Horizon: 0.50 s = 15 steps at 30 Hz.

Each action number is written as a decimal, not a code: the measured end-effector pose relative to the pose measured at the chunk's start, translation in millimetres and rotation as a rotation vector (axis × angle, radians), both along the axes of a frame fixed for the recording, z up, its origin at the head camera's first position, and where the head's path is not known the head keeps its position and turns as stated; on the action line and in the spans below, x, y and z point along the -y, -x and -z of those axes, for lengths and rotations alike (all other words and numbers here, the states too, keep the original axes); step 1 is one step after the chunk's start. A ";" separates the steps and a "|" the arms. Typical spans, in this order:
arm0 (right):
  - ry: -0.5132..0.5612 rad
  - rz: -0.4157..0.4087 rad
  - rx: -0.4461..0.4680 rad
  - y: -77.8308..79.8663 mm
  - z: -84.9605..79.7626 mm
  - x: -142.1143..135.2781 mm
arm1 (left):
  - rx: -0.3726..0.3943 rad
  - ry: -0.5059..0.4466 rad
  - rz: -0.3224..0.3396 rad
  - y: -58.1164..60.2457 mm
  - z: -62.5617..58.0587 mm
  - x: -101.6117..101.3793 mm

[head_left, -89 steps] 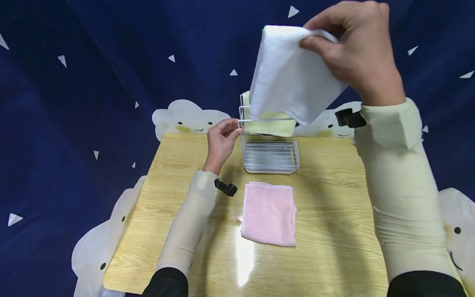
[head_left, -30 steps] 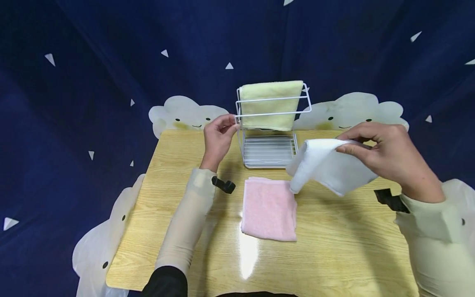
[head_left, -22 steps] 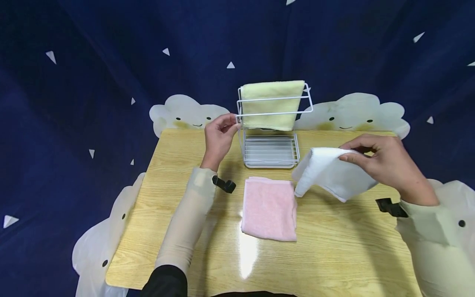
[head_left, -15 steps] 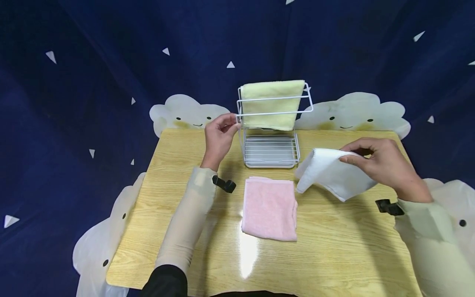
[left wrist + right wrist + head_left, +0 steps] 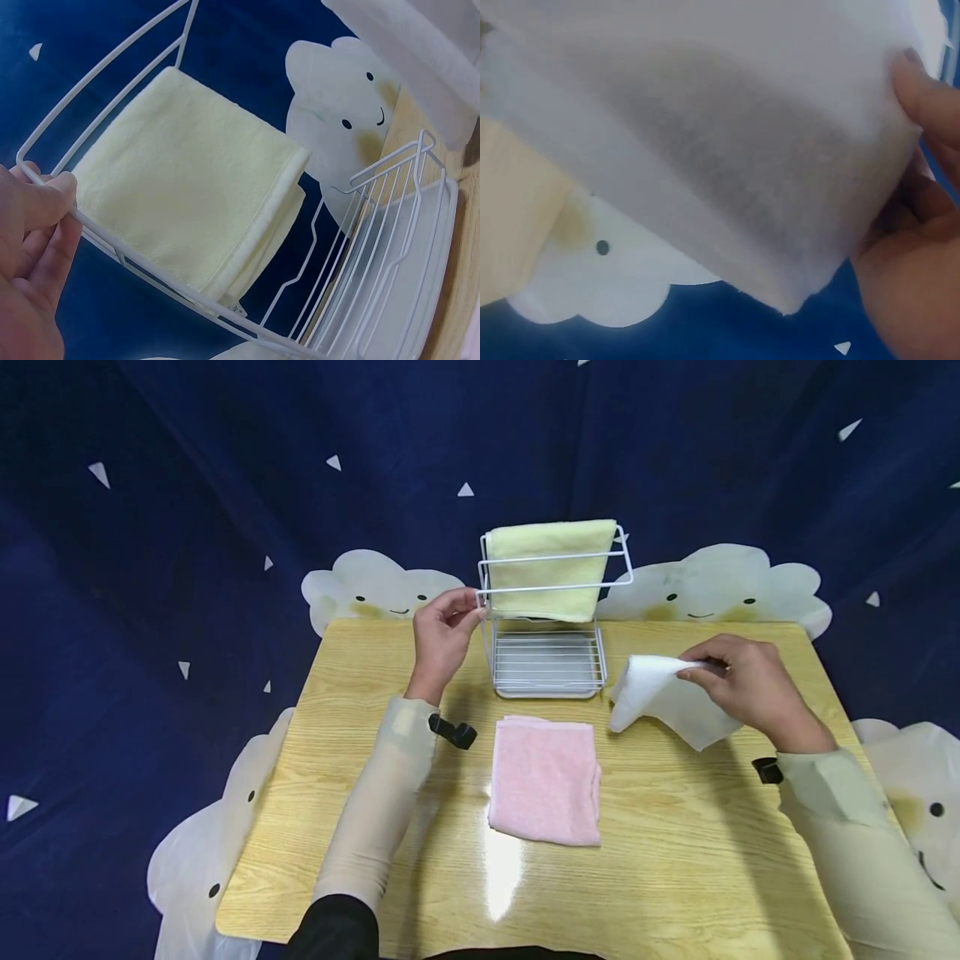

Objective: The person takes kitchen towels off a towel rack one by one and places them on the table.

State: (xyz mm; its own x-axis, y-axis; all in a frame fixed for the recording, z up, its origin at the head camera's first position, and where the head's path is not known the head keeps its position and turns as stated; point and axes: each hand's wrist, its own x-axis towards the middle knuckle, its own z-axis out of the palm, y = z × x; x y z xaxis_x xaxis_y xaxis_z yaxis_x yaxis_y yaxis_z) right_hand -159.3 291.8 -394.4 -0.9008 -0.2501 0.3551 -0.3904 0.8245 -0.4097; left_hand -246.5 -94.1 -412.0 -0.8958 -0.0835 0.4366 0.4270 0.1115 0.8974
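We find free room over the tabletop (image 5: 690,877) at the lower right of the head view, right of the low pink towel (image 5: 545,781). At upper centre the rack (image 5: 547,662) and the yellow towel (image 5: 551,572) on it obstruct us; the left hand (image 5: 442,639) blocks its left side, while the white towel (image 5: 652,687), pinched by the right hand (image 5: 746,685), hangs near its right.

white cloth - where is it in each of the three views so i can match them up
Head: white cloth, right of centre, hanging from the right hand.
Left wrist: white cloth at the upper right, cut off by the frame.
Right wrist: white cloth fills most of the upper picture, blurred.
Shared landmark: the dark-blue backdrop with pale clouds, along the bottom in the right wrist view.
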 end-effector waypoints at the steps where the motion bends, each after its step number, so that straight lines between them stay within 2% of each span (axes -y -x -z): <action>1: -0.019 -0.005 -0.007 -0.6 3.7 0.5 | -0.003 0.005 -0.003 -1.2 -1.4 -0.5; 4: -0.061 -0.044 -0.044 -5.9 16.3 2.5 | -0.008 0.001 0.000 -8.7 -10.3 -2.4; 8: -0.096 -0.119 -0.106 -20.3 33.4 7.0 | -0.013 -0.008 0.007 -17.8 -21.9 -3.8; 15: -0.075 -0.222 -0.191 -55.9 60.6 12.2 | -0.013 -0.009 0.002 -18.9 -23.1 -3.9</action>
